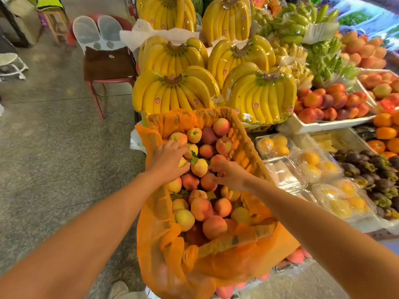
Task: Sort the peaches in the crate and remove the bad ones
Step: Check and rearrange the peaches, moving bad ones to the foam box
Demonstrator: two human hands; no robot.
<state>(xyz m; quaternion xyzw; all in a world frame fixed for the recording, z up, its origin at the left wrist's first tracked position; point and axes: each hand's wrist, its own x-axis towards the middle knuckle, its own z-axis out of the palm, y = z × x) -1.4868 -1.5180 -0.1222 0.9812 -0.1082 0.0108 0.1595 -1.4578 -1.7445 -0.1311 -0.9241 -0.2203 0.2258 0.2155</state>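
An orange crate (pixel 248 147) lined with orange plastic film holds several peaches, yellow to red. My left hand (pixel 167 158) reaches into the crate's left side, its curled fingers around a yellowish peach (pixel 182 162) that is mostly hidden under it. My right hand (pixel 231 174) lies over the middle of the pile with bent fingers touching a reddish peach (pixel 208 181); I cannot tell if it grips it. A yellow peach with a leaf (pixel 199 167) sits between the two hands.
Wrapped banana bunches (pixel 174 93) stand right behind the crate. To the right are a white tray of nectarines (pixel 330 105), clear boxes of yellow fruit (pixel 311 167) and mangosteens (pixel 371 169). A red chair (pixel 108 63) stands on the stone floor at left.
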